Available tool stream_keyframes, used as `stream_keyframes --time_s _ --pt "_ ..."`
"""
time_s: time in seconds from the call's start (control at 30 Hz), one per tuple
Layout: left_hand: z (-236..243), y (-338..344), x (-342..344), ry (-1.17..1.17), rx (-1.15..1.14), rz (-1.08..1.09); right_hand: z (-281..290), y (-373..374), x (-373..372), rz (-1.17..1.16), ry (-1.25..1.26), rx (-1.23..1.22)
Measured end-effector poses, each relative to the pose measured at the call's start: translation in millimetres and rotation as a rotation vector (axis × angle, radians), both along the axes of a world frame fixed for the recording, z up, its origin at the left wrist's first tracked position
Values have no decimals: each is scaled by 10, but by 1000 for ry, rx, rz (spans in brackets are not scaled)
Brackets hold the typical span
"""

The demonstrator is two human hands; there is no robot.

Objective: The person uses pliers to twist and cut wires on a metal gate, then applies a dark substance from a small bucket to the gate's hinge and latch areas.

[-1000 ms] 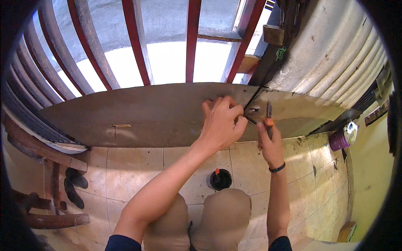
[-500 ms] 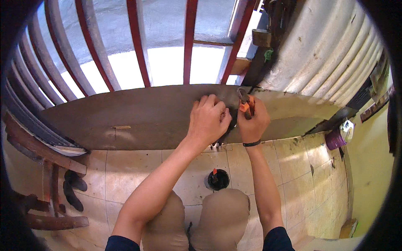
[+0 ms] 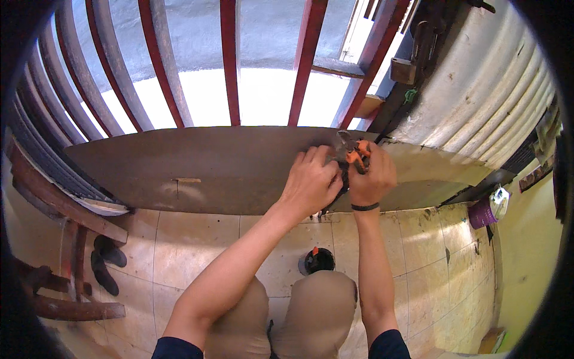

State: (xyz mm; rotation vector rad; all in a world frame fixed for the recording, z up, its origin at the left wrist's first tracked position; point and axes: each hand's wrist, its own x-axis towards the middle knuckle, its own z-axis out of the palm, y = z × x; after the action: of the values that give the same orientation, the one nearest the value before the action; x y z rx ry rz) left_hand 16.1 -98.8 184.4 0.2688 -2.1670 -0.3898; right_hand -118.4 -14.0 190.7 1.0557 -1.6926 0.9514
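Observation:
My right hand (image 3: pixel 376 182) is closed round a pair of pliers with orange handles (image 3: pixel 357 158). The metal jaws point up and a little left, near the top edge of a brown board (image 3: pixel 227 173) along the bottom of the barred gate. Just left of the pliers, my left hand (image 3: pixel 311 182) has its fingers curled against the board; whatever they pinch is hidden. A dark strip (image 3: pixel 343 182) shows between the two hands, where the board meets a lighter panel (image 3: pixel 427 170).
Red-edged gate bars (image 3: pixel 230 66) rise beyond the board, with a corrugated sheet (image 3: pixel 472 90) to the right. By my knees stands a black tub (image 3: pixel 321 261) with an orange-tipped item. Dark shoes (image 3: pixel 104 263) and a wooden chair (image 3: pixel 78 311) are left, a purple container (image 3: pixel 480 213) right.
The view has shifted, so the gate and tub appear farther right. In my right hand the pliers' orange handles look more spread and turned. My left hand remains at the board.

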Motion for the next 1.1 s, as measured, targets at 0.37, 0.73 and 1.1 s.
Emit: stream_keyframes --time_s 0.37,0.73,1.1 --pt "-122 -97 -60 -53 -78 -15 -8 -118 -58 121 -99 -73" --pt "35 100 -66 -122 -148 20 -802 1277 381 431 -977 -151" --pt "109 578 -385 -173 -2 -85 -1827 3429 -952 -558 -1039 -107"
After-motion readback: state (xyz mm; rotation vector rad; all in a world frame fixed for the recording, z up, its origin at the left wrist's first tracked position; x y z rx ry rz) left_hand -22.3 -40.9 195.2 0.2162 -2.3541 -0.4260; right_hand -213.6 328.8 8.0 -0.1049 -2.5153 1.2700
